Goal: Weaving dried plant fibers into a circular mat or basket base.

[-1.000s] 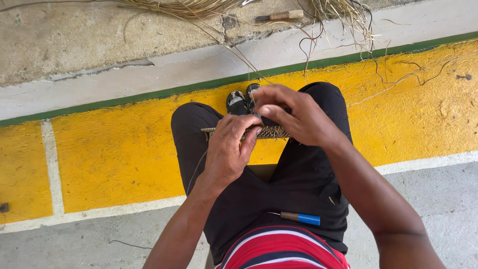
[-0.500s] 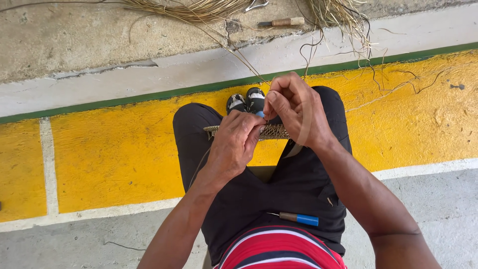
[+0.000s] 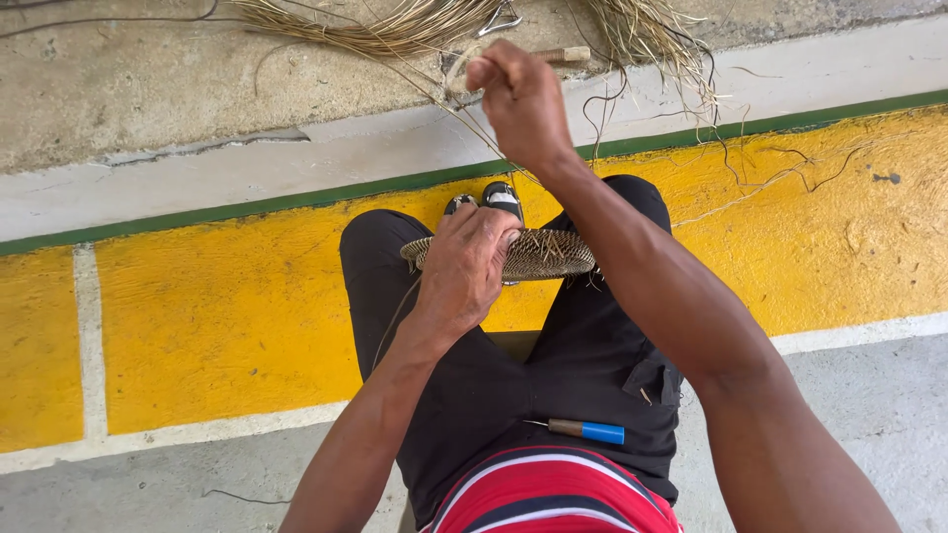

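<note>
A flat round woven fibre disc (image 3: 548, 255) lies across my knees, above my black trousers. My left hand (image 3: 466, 268) presses down on its left part and holds it steady. Raised well above the disc, my right hand (image 3: 518, 97) is pinched shut on a thin pale fibre strand (image 3: 484, 138) that runs down toward the weaving. Loose strand ends stick out along the disc's upper edge.
A blue-handled awl (image 3: 585, 430) rests on my lap. Bundles of dry straw (image 3: 395, 30) and a wooden-handled tool (image 3: 563, 54) lie on the concrete ahead. A yellow painted band (image 3: 217, 316) with green and white lines crosses the floor. My shoes (image 3: 489, 200) show past my knees.
My right hand has lifted from the disc up and away, pulling the strand taut. My left hand stayed on the disc. The view has shifted slightly.
</note>
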